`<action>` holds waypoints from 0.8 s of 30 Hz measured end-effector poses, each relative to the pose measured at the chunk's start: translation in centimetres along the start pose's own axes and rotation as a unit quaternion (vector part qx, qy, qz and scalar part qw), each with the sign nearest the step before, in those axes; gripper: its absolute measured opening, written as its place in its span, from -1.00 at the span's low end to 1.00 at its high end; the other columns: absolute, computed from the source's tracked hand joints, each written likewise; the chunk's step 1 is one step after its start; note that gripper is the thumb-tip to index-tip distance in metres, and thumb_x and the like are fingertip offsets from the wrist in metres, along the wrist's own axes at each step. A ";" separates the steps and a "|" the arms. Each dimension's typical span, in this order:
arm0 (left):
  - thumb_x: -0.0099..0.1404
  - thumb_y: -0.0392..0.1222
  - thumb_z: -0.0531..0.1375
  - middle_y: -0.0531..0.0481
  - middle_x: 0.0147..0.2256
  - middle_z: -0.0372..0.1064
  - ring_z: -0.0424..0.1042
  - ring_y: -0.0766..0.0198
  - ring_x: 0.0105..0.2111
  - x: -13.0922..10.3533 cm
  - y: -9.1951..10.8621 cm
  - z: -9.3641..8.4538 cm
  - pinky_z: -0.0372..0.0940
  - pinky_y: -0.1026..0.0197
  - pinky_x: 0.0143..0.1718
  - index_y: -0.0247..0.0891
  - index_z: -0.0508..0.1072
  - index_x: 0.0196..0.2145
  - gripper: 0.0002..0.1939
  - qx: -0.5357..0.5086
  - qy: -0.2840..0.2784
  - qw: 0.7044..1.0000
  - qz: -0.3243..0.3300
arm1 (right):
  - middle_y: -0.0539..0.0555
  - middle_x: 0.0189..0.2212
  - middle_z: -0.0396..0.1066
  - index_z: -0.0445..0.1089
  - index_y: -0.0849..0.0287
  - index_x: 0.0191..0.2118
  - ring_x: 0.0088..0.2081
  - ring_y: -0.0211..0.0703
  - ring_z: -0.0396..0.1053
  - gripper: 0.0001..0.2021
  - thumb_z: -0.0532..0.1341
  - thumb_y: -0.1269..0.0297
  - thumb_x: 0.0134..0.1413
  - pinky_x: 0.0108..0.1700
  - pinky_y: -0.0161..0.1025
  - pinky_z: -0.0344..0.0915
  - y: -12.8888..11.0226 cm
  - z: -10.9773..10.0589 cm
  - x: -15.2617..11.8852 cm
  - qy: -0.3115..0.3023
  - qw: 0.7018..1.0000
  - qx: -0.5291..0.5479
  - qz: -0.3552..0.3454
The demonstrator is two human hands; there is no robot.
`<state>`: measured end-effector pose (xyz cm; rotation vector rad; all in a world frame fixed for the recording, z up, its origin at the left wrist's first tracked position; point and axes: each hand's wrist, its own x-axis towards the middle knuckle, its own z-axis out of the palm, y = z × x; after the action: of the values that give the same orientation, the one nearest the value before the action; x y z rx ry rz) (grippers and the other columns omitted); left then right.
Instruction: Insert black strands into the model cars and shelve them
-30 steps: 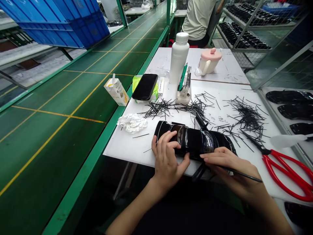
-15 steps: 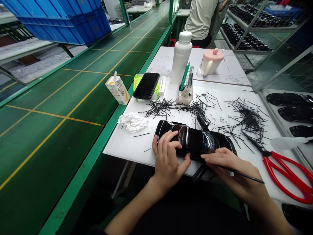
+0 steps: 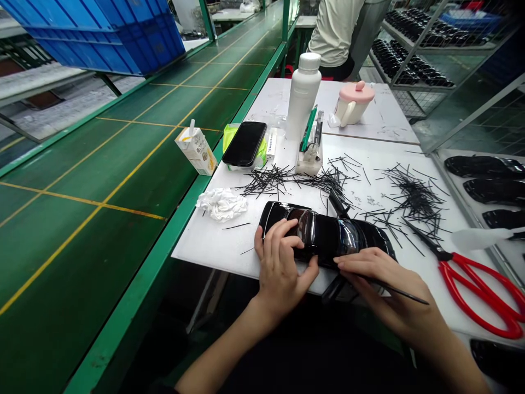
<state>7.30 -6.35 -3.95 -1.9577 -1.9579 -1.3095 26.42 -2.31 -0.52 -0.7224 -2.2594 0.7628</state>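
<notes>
A glossy black model car (image 3: 326, 232) lies lengthwise across the near edge of the white table, with door-like parts standing out on both its sides. My left hand (image 3: 283, 257) grips its left end, fingers curled over the top and thumb against the near side. In my right hand (image 3: 381, 273) is a thin black tool (image 3: 404, 294), pinched between the fingers; its tail sticks out to the right. The tool's working end is hidden by my fingers at the car's near side. Cut black strips (image 3: 418, 200) lie in loose piles beyond the car.
Red-handled scissors (image 3: 484, 290) lie to the right. Farther back stand a phone (image 3: 245, 143), a drink carton (image 3: 197, 150), a white bottle (image 3: 303, 98) and a pink-lidded cup (image 3: 355, 104). Crumpled tissue (image 3: 222, 204) sits left. A green conveyor belt (image 3: 123, 180) runs alongside; racks hold more car bodies.
The tool's tail has swung a little left and up in my right hand. My left hand keeps its hold on the car. The belt's yellow lines have shifted slightly toward me.
</notes>
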 end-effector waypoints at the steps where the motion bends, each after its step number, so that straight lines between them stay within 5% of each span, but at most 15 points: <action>1: 0.21 -0.23 0.25 -0.20 0.02 0.42 0.35 0.03 0.13 0.0 0.0 0.0 -0.20 -0.17 0.32 -0.16 0.18 -0.26 -0.74 0.001 0.000 1.000 -0.002 | 0.10 -0.17 0.53 0.40 0.11 -0.05 -0.20 -0.13 0.47 -0.72 0.15 0.57 0.21 -0.16 -0.14 0.40 -0.1 0.0 0.0 -0.001 1.000 -0.003 0.005; 6: 0.22 -0.21 0.25 -0.20 0.02 0.43 0.36 -0.02 0.13 -0.1 0.0 -0.1 -0.38 -0.32 0.32 -0.16 0.19 -0.27 -0.75 -0.005 -0.001 1.000 -0.010 | 0.11 -0.22 0.44 0.41 0.11 -0.09 -0.21 -0.14 0.44 -0.78 0.16 0.52 0.22 -0.23 -0.22 0.39 -0.6 0.3 0.2 0.018 0.998 -0.036 0.040; 15: 0.22 -0.20 0.26 -0.18 -0.01 0.46 0.42 0.04 0.04 -0.1 -0.3 -0.3 -0.11 -0.20 0.27 -0.16 0.19 -0.28 -0.75 -0.016 0.003 1.000 -0.007 | 0.05 -0.28 0.47 0.34 0.12 -0.09 -0.26 -0.18 0.42 -0.79 0.12 0.55 0.25 -0.24 -0.24 0.36 -0.8 0.7 1.0 -0.010 0.999 -0.028 0.034; 24: 0.22 -0.21 0.26 -0.17 -0.02 0.47 0.42 0.05 0.02 0.0 -0.6 -0.3 -0.10 -0.19 0.27 -0.16 0.21 -0.28 -0.75 -0.033 0.004 0.999 -0.001 | 0.06 -0.31 0.47 0.33 0.11 -0.10 -0.31 -0.17 0.40 -0.80 0.12 0.53 0.27 -0.28 -0.21 0.36 -1.4 0.8 1.6 -0.036 0.997 -0.054 0.040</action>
<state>6.67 -6.43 -4.04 -1.9759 -1.9386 -1.3969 24.41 -2.46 0.48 -0.8538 -2.3631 0.7188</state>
